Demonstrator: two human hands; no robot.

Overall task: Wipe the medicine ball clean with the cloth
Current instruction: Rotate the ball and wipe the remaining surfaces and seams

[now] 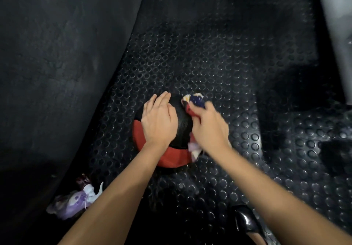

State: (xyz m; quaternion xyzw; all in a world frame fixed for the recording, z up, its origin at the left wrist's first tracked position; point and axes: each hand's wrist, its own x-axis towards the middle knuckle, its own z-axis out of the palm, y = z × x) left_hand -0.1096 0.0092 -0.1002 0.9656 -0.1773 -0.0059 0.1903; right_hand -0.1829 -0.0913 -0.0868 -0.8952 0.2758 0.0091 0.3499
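A black and red medicine ball (171,155) sits on the studded rubber floor in the middle of the view. My left hand (159,120) lies flat on its top left with the fingers straight. My right hand (208,127) grips a crumpled multicoloured cloth (194,100) and presses it against the ball's right side. Part of the cloth hangs below my right wrist. Both hands cover much of the ball's top.
A purple and white spray bottle (76,201) lies on the floor at the lower left, beside a dark padded wall (57,64). A shiny black shoe (245,220) shows at the bottom edge. Black studded matting (209,58) spreads behind and to the right.
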